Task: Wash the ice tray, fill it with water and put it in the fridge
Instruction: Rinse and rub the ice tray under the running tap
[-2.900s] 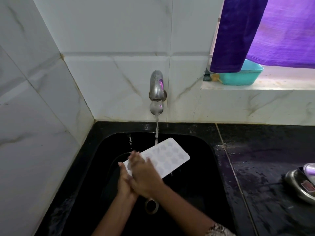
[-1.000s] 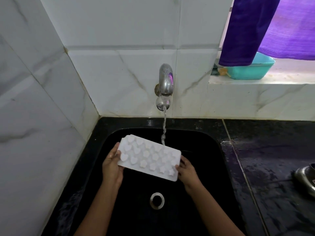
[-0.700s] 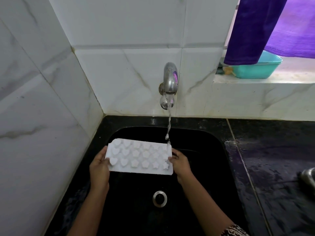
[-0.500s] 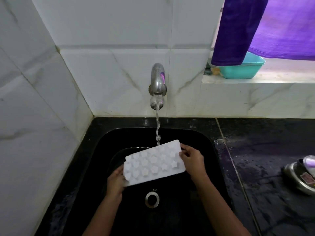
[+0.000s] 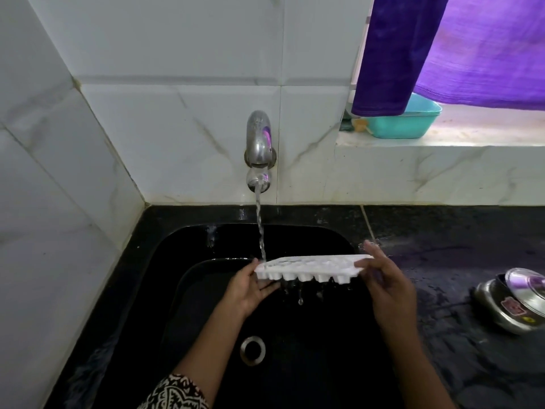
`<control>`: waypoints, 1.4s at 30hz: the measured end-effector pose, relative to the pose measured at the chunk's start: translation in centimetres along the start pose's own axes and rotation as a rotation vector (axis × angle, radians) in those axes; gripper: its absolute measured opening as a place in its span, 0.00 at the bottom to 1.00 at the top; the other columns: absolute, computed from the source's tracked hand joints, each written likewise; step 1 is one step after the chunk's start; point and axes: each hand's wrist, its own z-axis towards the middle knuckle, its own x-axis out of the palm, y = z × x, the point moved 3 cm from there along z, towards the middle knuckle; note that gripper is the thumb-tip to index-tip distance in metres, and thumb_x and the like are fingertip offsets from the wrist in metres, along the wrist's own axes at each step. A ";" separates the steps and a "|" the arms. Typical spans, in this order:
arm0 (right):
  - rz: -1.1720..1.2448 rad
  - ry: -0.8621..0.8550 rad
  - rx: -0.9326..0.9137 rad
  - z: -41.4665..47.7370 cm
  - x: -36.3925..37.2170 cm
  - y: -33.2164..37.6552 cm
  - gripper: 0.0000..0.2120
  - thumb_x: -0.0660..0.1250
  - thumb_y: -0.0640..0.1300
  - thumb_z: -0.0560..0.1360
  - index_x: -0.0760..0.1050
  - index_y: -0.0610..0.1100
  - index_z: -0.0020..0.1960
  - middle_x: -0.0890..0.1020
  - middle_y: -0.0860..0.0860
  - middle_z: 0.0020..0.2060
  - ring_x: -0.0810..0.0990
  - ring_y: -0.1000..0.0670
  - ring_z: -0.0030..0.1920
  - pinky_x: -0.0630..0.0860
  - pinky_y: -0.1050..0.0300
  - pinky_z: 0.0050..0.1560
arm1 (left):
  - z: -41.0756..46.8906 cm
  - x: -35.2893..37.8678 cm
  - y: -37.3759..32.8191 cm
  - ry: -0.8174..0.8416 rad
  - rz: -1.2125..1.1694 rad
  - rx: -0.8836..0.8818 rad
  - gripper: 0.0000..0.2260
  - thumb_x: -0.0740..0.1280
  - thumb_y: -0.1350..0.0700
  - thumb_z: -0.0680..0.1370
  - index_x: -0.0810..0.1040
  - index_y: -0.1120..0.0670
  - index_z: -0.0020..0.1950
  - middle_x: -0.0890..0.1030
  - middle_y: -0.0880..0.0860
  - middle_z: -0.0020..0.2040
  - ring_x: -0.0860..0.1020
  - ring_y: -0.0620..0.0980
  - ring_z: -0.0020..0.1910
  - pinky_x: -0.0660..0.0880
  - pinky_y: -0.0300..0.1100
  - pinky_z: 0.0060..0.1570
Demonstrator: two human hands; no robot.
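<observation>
- The ice tray (image 5: 312, 268) is white moulded plastic, held almost level and seen edge-on. It has a thin flat rim, with a row of small rounded cup bottoms hanging along its near side.
- The left hand (image 5: 250, 287) grips the tray's left end, fingers curled beneath and thumb at the top edge.
- The right hand (image 5: 386, 290) pinches the right end with its thumb laid on top. Its forefinger sticks up past the far corner, and the other fingers are hidden behind the tray.
- A twisted, glassy stream of water (image 5: 260, 228) falls onto the tray right beside the left thumb. Drops (image 5: 300, 301) hang and fall from the cups between the hands.
- The tap (image 5: 259, 149) is a curved chrome spout, dull with spotting, set in the wall above and beyond the left hand.
- Below both hands lies the sink (image 5: 324, 343), a glossy black basin with rounded corners. Its steel drain ring (image 5: 252, 350) sits under the gap between the wrists, with open basin all around the tray.
- The counter (image 5: 448, 249) is dark speckled stone, wet and level with the sink's edge just past the right hand.
- Right of the right hand, well apart, stands a steel pot (image 5: 513, 308) with a tilted lid. It carries a pinkish sticker and a small yellow one, and the writing on both is unreadable.
- The wall tiles (image 5: 177, 128) behind the hands are white and marble-veined.
- Up and to the right of the right hand, a teal plastic tub (image 5: 413, 125) sits on the sill under a purple curtain (image 5: 413, 48).
- A black-and-white patterned sleeve (image 5: 177, 394) covers the left forearm.
</observation>
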 end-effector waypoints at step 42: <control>-0.400 0.184 0.357 4.1 2.0 -0.1 0.14 0.67 0.40 0.75 0.78 0.46 0.61 0.83 0.48 0.54 0.80 0.49 0.51 0.74 0.55 0.53 | -5.7 -3.8 -0.6 -0.002 -0.053 0.238 0.13 0.62 0.70 0.77 0.77 0.60 0.58 0.85 0.59 0.49 0.84 0.57 0.45 0.81 0.44 0.35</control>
